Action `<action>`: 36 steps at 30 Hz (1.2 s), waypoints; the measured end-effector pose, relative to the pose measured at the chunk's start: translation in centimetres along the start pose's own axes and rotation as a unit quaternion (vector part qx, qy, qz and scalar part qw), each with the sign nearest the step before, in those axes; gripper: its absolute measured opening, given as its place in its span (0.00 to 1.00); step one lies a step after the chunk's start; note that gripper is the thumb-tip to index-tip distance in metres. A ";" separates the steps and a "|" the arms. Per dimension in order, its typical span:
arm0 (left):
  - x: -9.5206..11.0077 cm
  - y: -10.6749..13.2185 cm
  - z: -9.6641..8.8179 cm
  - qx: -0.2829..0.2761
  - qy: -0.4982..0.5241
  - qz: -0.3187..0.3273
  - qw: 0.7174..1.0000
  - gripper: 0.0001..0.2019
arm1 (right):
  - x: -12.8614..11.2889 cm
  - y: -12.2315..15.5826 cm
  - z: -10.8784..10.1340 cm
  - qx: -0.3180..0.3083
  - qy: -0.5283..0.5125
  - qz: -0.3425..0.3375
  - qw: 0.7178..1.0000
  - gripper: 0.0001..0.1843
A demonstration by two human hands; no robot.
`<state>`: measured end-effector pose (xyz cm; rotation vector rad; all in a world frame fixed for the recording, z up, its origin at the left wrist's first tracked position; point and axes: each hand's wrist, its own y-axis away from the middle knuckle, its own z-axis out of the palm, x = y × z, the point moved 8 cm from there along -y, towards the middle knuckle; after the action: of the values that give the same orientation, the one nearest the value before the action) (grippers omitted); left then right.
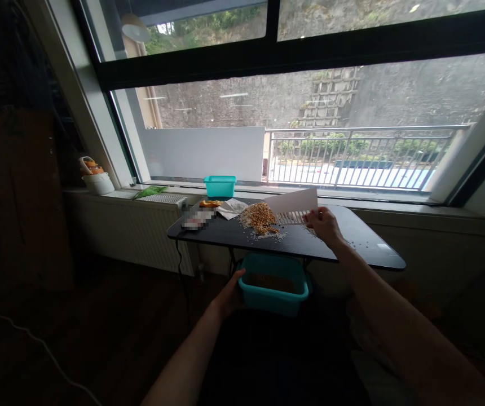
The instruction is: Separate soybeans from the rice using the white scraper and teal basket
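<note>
My left hand (230, 294) grips the left side of a teal plastic basin (274, 304), which sits low in front of the black table's edge. Brownish grains (273, 282) cover its bottom, too dark to name. Above the table, my right hand (325, 224) pinches the right end of a white sheet with comb-like teeth (294, 204) along its lower edge. The teeth stand just right of a heap of orange-yellow kernels (260, 216), which look like corn. Smaller pale grains (268, 235) lie scattered around the heap.
The black table (365, 239) stands against the window sill. A second teal basin (220, 186) stands at its back left, near crumpled white paper (231, 208) and a yellow-orange item (211, 203). A radiator (149, 225) and a white bucket (98, 183) are further left.
</note>
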<state>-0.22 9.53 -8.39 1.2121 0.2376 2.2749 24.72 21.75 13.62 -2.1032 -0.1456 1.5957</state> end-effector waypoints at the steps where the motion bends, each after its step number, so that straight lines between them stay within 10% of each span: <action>1: -0.1 -0.1 -0.2 0.007 -0.004 -0.004 1.000 0.27 | 1.6 0.4 -0.3 0.007 -0.046 0.029 0.999 0.12; 9: -0.1 -0.2 0.0 0.011 -0.017 -0.014 1.000 0.28 | 6.2 2.3 0.7 0.036 -0.181 0.085 0.979 0.16; 36: 0.0 0.0 0.2 0.014 -0.016 -0.019 1.000 0.29 | 6.2 3.1 1.7 0.012 -0.098 0.086 0.991 0.09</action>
<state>-0.05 9.52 -8.29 1.2455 0.2796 2.2245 24.42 21.88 6.49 -1.9828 -0.0105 1.8967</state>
